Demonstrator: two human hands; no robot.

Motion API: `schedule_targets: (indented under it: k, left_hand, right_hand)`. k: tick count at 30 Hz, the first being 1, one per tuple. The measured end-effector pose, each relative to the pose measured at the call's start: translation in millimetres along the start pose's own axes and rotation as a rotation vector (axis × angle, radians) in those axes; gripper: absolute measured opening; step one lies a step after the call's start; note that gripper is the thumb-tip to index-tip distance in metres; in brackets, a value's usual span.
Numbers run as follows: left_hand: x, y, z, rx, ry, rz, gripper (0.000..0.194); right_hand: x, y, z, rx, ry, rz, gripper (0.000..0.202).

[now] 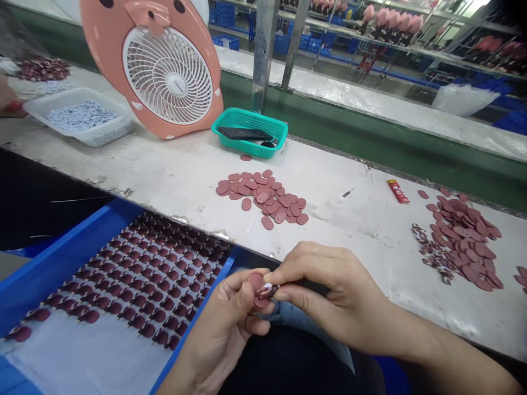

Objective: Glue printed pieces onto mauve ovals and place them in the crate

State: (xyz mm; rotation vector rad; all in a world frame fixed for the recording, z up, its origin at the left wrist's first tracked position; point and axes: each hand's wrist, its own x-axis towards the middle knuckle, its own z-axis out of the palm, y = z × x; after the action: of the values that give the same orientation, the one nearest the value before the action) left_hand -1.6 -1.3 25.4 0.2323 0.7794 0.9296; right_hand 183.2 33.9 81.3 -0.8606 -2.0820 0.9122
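Left hand (226, 321): pinching a disc (256, 281), lower centre, seemingly so we can steady it.
Right hand (335, 296): our fingertips grip the piece (267, 292) against it.
Pile (262, 197): centre, probably for easy reach.
Crate (69, 255): lower left.

The tabletop (349, 236) gives passage between the left discs (263, 196) and right discs (465, 233); a fan (177, 85) blocks the far left.

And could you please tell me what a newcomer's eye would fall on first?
Probably the large animal-shaped coral fan standing on the bench at upper left. Next, perhaps, the rows of dark red pieces in the blue crate at lower left. Low centre, left hand and right hand meet at a reddish piece.
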Motion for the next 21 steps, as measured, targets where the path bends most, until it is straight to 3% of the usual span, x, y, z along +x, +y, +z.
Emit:
schedule_targets:
  k: [21]
  left_hand:
    - [-2.6, -7.2, -10.1, -0.048, -0.041, 0.019, 0.028]
  right_hand:
    - [2.6, -3.8, 5.3, 0.056, -0.050, 0.005, 0.008]
